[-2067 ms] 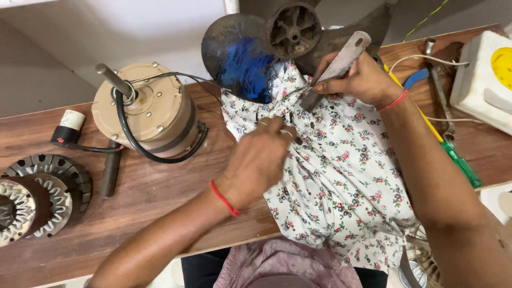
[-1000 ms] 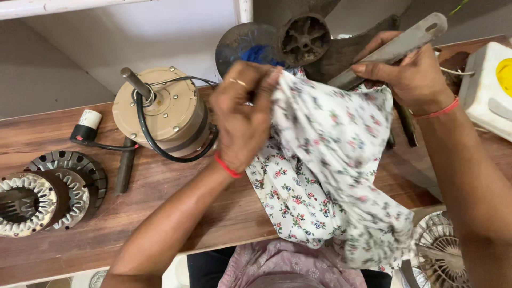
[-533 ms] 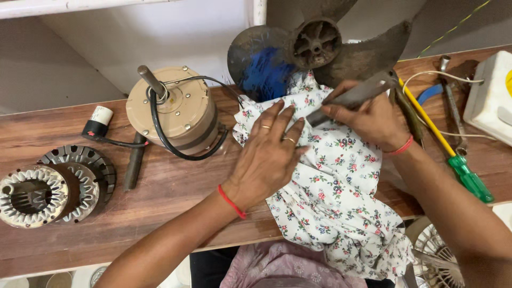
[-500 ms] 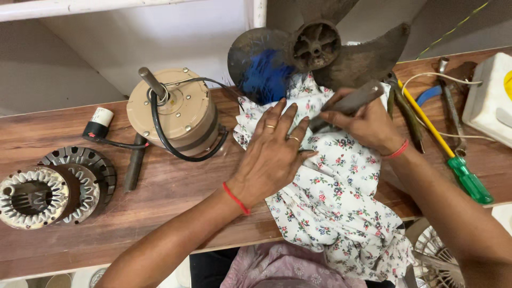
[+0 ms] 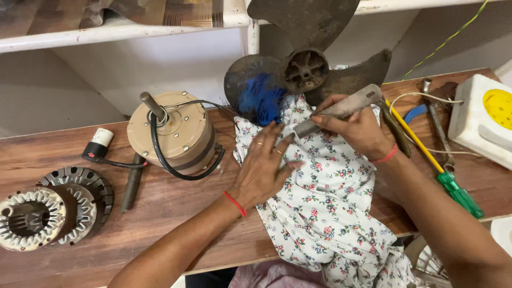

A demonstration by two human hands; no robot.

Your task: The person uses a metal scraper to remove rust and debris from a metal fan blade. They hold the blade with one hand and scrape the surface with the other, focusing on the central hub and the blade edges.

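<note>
Head view, looking straight down on a wooden workbench [image 5: 160,213]. Left hand [image 5: 264,170] is flat, fingers spread wide, palm pressing down on a white floral cloth [image 5: 325,208] that is spread over the bench and spills off its near edge. It holds nothing, just pins the fabric. Right hand [image 5: 357,125] is closed around a flat grey metal tool [image 5: 338,110], fingers and thumb wrapped over its middle. The tool lies tilted, its upper end sticking out toward the fan blade and its lower end poking out of the grip just above the left fingertips, right over the cloth.

Just behind both hands sits a dirty fan blade [image 5: 306,69], one vane smeared blue, its hub touching the top edge of the cloth. Left of the cloth stands a beige fan motor [image 5: 173,136] with a black cable looped around it and its shaft pointing up. Further left, two ribbed metal stator rings [image 5: 50,210] lie at the bench edge. Right of the right wrist lies a screwdriver with yellow shaft and green handle [image 5: 440,170], and beyond it a white box with a yellow disc [image 5: 488,120].
</note>
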